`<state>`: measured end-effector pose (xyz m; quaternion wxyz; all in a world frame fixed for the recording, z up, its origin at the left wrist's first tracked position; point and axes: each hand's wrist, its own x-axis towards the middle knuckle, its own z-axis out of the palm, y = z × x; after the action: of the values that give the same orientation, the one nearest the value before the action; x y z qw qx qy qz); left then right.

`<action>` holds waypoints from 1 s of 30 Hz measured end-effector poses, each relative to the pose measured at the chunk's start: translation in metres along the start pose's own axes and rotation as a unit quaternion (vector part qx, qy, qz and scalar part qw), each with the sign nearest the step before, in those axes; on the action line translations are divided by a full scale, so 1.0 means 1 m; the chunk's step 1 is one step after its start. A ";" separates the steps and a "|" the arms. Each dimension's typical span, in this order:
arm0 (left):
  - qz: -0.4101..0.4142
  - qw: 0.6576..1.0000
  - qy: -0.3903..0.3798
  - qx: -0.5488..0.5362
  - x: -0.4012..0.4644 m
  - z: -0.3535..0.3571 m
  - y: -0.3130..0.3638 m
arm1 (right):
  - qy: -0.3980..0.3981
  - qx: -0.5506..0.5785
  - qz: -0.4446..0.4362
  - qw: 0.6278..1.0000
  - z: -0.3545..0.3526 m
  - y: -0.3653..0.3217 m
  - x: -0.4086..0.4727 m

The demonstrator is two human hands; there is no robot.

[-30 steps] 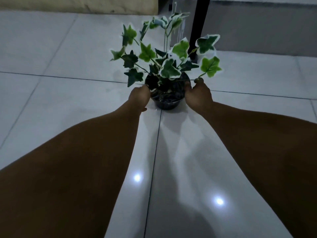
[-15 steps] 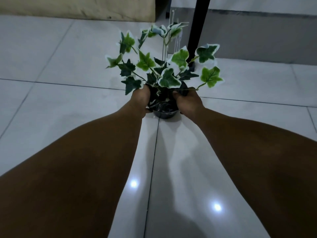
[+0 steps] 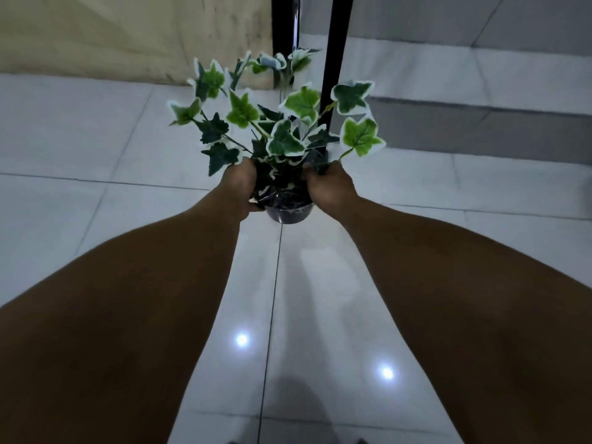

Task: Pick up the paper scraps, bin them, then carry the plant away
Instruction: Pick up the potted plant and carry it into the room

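Observation:
A small ivy plant (image 3: 282,129) with green and white leaves grows out of a dark round pot (image 3: 289,213). My left hand (image 3: 238,187) grips the pot's left side and my right hand (image 3: 330,187) grips its right side. The pot hangs in the air above the pale tiled floor, held between both hands at arm's length. My fingers are hidden behind the pot and under the leaves. No paper scraps or bin are in view.
A black post (image 3: 334,68) stands right behind the plant, with another dark upright (image 3: 282,36) to its left. A beige wall or panel (image 3: 128,36) fills the far left. Low tiled steps (image 3: 480,107) rise at the far right. Glossy floor tiles (image 3: 96,219) lie below.
Both hands closed in on the pot and lifted it off the floor. The plant now sits higher and nearer to me, and the view has tilted upward.

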<state>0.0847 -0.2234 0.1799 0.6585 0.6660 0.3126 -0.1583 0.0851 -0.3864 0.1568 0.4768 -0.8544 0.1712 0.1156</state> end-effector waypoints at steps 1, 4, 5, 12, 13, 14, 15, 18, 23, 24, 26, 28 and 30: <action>0.001 1.000 -0.004 0.003 -0.026 -0.006 0.023 | 0.002 -0.010 -0.006 1.000 -0.020 -0.025 -0.018; -0.001 1.000 -0.007 0.008 -0.101 -0.022 0.087 | 0.003 -0.042 -0.030 0.999 -0.072 -0.100 -0.070; 0.000 1.000 -0.007 0.007 -0.126 -0.027 0.110 | 0.000 -0.050 -0.035 0.998 -0.088 -0.126 -0.086; 0.025 0.999 0.026 0.000 -0.288 -0.058 0.262 | -0.004 -0.056 -0.047 0.997 -0.194 -0.301 -0.194; 0.035 0.999 0.026 0.004 -0.312 -0.064 0.285 | -0.003 -0.056 -0.053 0.997 -0.212 -0.326 -0.211; 0.039 0.999 0.023 0.012 -0.335 -0.068 0.307 | -0.005 -0.064 -0.057 0.996 -0.228 -0.348 -0.226; 0.047 0.999 0.018 0.019 -0.349 -0.071 0.321 | -0.010 -0.063 -0.060 0.996 -0.238 -0.363 -0.236; 0.067 0.996 -0.009 0.051 -0.415 -0.084 0.387 | -0.012 -0.075 -0.077 0.994 -0.287 -0.426 -0.280; 0.132 0.985 -0.066 0.092 -0.494 -0.091 0.488 | 0.027 -0.108 -0.144 0.983 -0.360 -0.513 -0.325; 0.144 0.983 -0.070 0.092 -0.508 -0.089 0.505 | 0.044 -0.098 -0.149 0.983 -0.373 -0.529 -0.331; 0.173 0.980 -0.066 0.078 -0.535 -0.083 0.540 | 0.078 -0.086 -0.166 0.979 -0.402 -0.563 -0.341; 0.202 0.976 -0.062 0.061 -0.557 -0.077 0.571 | 0.106 -0.077 -0.184 0.974 -0.430 -0.595 -0.353; 0.227 0.971 -0.059 0.044 -0.577 -0.072 0.598 | 0.136 -0.060 -0.203 0.968 -0.455 -0.619 -0.361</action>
<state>0.0083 -0.2355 1.0101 0.6645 0.7373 0.1069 -0.0572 0.0201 -0.4081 1.0023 0.4105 -0.9059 0.0503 -0.0913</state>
